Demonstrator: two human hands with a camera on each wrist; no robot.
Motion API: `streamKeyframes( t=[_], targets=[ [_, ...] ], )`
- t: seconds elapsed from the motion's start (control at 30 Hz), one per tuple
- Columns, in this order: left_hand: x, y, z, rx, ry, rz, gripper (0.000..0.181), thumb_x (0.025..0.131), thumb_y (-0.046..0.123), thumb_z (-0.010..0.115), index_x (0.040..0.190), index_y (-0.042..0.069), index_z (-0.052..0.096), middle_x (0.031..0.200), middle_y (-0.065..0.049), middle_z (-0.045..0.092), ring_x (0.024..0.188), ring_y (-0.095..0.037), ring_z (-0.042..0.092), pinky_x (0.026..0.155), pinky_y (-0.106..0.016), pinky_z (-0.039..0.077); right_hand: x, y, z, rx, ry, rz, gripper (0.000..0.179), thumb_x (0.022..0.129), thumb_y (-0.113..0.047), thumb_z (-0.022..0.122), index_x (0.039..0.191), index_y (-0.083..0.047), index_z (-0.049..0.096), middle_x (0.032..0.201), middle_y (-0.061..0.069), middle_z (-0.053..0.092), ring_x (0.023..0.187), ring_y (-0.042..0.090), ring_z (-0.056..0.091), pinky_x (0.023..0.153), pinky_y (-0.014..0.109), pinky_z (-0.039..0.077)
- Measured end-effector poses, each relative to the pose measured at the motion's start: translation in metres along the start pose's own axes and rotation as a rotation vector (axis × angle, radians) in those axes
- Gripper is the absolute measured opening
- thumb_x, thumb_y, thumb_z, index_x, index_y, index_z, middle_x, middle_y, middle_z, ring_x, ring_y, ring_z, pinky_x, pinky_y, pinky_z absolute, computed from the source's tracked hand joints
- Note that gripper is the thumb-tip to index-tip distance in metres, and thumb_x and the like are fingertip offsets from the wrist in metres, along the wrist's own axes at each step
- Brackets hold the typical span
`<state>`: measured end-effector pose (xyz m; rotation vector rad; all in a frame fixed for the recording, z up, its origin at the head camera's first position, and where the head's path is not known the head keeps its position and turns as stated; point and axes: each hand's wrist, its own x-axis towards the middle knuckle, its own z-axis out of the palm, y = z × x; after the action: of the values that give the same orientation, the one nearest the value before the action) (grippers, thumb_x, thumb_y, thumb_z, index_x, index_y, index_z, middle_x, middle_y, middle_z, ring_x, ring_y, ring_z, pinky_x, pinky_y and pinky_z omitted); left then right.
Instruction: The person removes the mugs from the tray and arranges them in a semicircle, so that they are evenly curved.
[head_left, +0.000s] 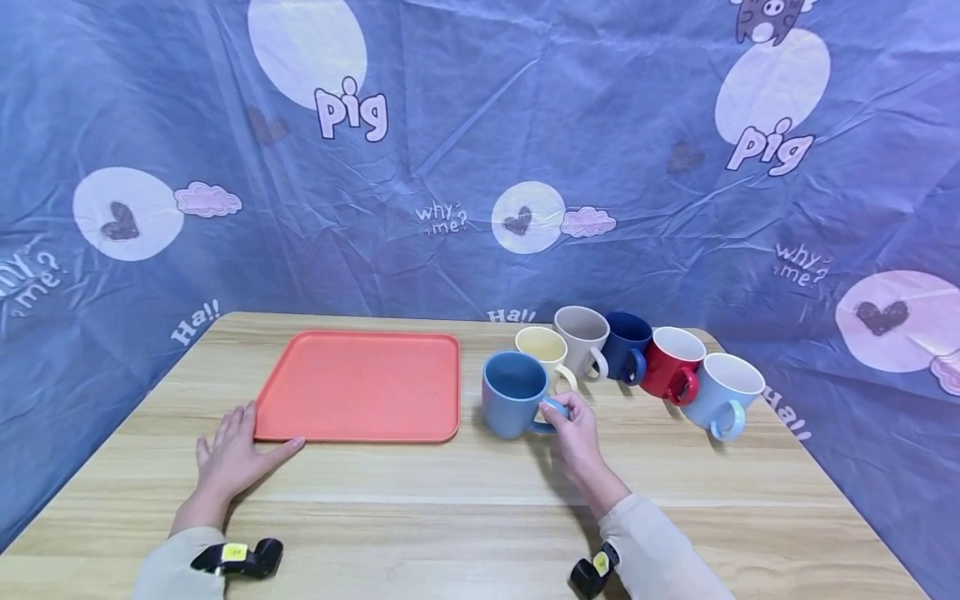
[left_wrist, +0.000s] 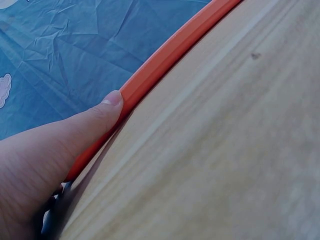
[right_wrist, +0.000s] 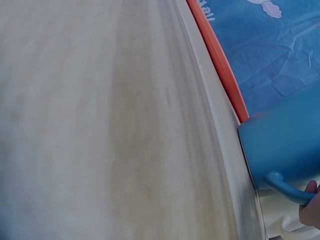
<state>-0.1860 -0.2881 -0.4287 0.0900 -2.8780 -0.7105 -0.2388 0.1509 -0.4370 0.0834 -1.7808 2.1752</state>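
A flat coral-red tray [head_left: 360,387] lies at the left of the wooden table. My left hand [head_left: 234,458] rests at its near left corner with fingers spread; in the left wrist view the thumb [left_wrist: 100,112] presses against the tray's rim [left_wrist: 165,57]. Between tray and cup row, my right hand [head_left: 579,437] grips the handle of a teal-blue mug [head_left: 510,408], which is upright with its opening up. In the right wrist view the fingers show at the handle of this mug [right_wrist: 285,142], near the frame's edge.
Right of the held mug, a slanting row of mugs stands upright: cream [head_left: 542,344], grey [head_left: 582,333], navy [head_left: 627,342], red [head_left: 671,362] and light blue [head_left: 722,392]. Their handles face the near right. Behind the wooden table [head_left: 420,525] hangs a blue printed cloth [head_left: 420,167].
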Motion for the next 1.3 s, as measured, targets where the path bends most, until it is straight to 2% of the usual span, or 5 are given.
streamKeyframes(
  t=[0.17, 0.33, 0.5, 0.9, 1.3],
  targets=[
    [0.000, -0.001, 0.000, 0.003, 0.004, 0.004, 0.104, 0.071, 0.061, 0.054, 0.134, -0.008, 0.009, 0.131, -0.036, 0.014, 0.121, -0.048, 0.006, 0.085, -0.065, -0.011, 0.003, 0.007, -0.003, -0.027, 0.038, 0.036, 0.039, 0.054, -0.036, 0.075, 0.069, -0.010, 0.050, 0.074, -0.001, 0.058, 0.072, 0.008, 0.053, 0.065, 0.018, 0.043],
    [0.000, -0.003, 0.000, 0.004, 0.001, 0.004, 0.104, 0.071, 0.061, 0.054, 0.134, -0.008, 0.009, 0.131, -0.035, 0.014, 0.121, -0.048, 0.006, 0.085, -0.065, -0.010, -0.006, -0.016, 0.005, -0.029, 0.011, 0.021, 0.016, 0.070, -0.009, 0.067, 0.069, -0.009, 0.051, 0.074, -0.002, 0.058, 0.073, 0.007, 0.052, 0.065, 0.017, 0.042],
    [0.001, -0.004, 0.001, 0.003, 0.001, 0.008, 0.103, 0.071, 0.061, 0.053, 0.135, -0.007, 0.009, 0.132, -0.035, 0.014, 0.121, -0.048, 0.006, 0.085, -0.065, -0.011, -0.013, -0.034, 0.014, -0.035, 0.033, 0.037, 0.016, 0.073, 0.006, 0.058, 0.069, -0.007, 0.049, 0.073, -0.001, 0.056, 0.070, 0.006, 0.051, 0.064, 0.017, 0.041],
    [0.003, -0.002, 0.003, 0.000, 0.001, 0.007, 0.104, 0.071, 0.062, 0.054, 0.135, -0.007, 0.009, 0.132, -0.034, 0.014, 0.121, -0.047, 0.006, 0.085, -0.065, -0.010, 0.001, 0.002, -0.003, -0.083, 0.094, 0.070, 0.017, 0.066, -0.013, 0.068, 0.073, -0.010, 0.052, 0.076, 0.000, 0.058, 0.073, 0.010, 0.053, 0.066, 0.019, 0.044],
    [0.005, -0.007, -0.006, -0.083, -0.053, -0.026, 0.102, 0.074, 0.059, 0.052, 0.134, -0.009, 0.005, 0.131, -0.036, 0.014, 0.118, -0.051, 0.009, 0.084, -0.067, -0.008, 0.006, -0.014, -0.040, -0.211, -0.082, 0.027, 0.048, 0.075, -0.031, 0.066, 0.108, 0.001, 0.051, 0.093, 0.000, 0.059, 0.087, 0.010, 0.052, 0.076, 0.019, 0.041]
  ],
)
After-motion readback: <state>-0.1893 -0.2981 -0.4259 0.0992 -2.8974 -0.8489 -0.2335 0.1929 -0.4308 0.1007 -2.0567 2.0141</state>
